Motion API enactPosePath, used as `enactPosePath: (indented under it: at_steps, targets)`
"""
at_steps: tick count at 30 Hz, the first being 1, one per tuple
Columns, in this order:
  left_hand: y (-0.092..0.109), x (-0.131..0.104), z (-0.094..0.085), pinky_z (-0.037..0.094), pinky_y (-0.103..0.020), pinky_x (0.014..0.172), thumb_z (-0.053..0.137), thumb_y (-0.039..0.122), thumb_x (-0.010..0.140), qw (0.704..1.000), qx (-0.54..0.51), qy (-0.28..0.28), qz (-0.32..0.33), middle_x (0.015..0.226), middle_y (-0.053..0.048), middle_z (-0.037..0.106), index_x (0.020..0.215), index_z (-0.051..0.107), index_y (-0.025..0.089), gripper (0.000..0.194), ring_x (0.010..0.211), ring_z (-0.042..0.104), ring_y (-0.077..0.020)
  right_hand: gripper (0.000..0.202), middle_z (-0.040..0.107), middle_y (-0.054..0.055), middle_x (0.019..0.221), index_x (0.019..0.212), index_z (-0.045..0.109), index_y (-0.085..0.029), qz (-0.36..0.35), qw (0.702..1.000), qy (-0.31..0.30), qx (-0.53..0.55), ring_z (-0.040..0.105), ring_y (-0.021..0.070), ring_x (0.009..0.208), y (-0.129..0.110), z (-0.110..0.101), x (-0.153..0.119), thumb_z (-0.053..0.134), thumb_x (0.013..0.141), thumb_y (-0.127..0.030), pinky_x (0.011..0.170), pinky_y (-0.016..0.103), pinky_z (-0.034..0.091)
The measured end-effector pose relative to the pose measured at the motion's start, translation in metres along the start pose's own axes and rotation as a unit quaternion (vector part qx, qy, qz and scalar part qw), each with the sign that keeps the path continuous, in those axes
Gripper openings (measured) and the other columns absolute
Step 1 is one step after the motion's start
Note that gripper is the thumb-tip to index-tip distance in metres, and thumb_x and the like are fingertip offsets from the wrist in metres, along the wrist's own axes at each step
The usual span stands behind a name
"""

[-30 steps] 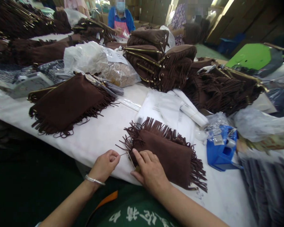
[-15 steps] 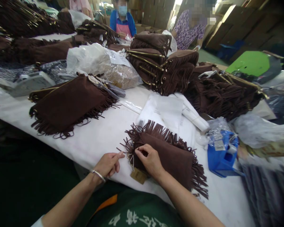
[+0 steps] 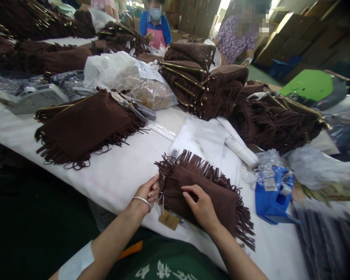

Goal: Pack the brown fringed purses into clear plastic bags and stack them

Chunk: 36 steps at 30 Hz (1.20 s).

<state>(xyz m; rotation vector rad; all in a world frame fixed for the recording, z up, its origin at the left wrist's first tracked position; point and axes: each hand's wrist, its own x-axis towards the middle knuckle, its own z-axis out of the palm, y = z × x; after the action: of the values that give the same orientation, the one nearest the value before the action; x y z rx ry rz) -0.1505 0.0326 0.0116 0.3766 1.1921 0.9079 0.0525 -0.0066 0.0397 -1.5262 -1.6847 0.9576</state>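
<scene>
- Your left hand (image 3: 147, 191) pinches the fringed bag's (image 3: 218, 198) left edge.
- Your right hand (image 3: 202, 206) presses flat on it, fingers loosely curled.
- A tag (image 3: 169, 219) hangs below on the table (image 3: 116, 171).

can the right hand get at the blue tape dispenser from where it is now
Probably yes. The right hand rests on the brown fringed pouch, and the blue tape dispenser sits just beyond the pouch's fringe on the white table, with only crinkled plastic on it.
</scene>
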Motion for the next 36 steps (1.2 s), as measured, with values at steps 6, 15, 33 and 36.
enactPosePath:
  at_steps: [6,15,33,36]
  targets:
    - [-0.007,-0.005,0.016,0.016,-0.018,0.030,0.051,0.048,0.079,0.992,0.117,-0.012,0.039,0.044,0.010,0.037,0.072,0.049,0.018,0.031,0.028,0.020,-0.0035,0.017,0.065,0.005,0.096,0.096,0.066,-0.022,0.013,0.999,0.035,0.014,0.059,0.0207,0.094,0.007,-0.016,-0.003,0.053,0.087,-0.029,0.088,0.036,0.045]
    - [-0.035,-0.068,0.037,0.037,-0.026,0.054,0.065,0.034,0.073,0.896,0.395,-0.157,0.128,0.054,-0.001,0.058,0.082,0.068,0.022,0.015,0.052,0.054,-0.0167,0.024,0.062,0.006,0.105,0.104,0.064,-0.024,-0.152,0.988,0.016,-0.022,0.055,0.0193,0.102,-0.029,0.002,0.019,0.046,0.090,-0.019,0.092,0.037,0.045]
    - [0.042,0.055,0.004,0.012,-0.017,0.030,0.054,0.046,0.075,0.990,0.117,-0.072,-0.028,0.040,0.011,0.031,0.062,0.050,0.016,0.034,0.028,0.015,-0.0022,0.081,0.052,0.017,0.123,0.137,0.034,-0.011,-0.095,0.934,-0.082,-0.334,0.036,0.0311,0.122,-0.022,0.043,0.109,0.069,0.070,-0.041,0.100,0.047,0.025]
    - [0.041,0.057,0.006,0.012,-0.017,0.029,0.053,0.047,0.075,0.990,0.116,-0.078,-0.019,0.033,0.010,0.022,0.047,0.038,0.019,0.042,0.026,0.015,-0.0028,0.075,0.052,0.018,0.122,0.137,0.034,-0.011,-0.086,0.933,-0.067,-0.342,0.039,0.0309,0.118,-0.021,0.053,0.118,0.065,0.074,-0.039,0.098,0.046,0.026]
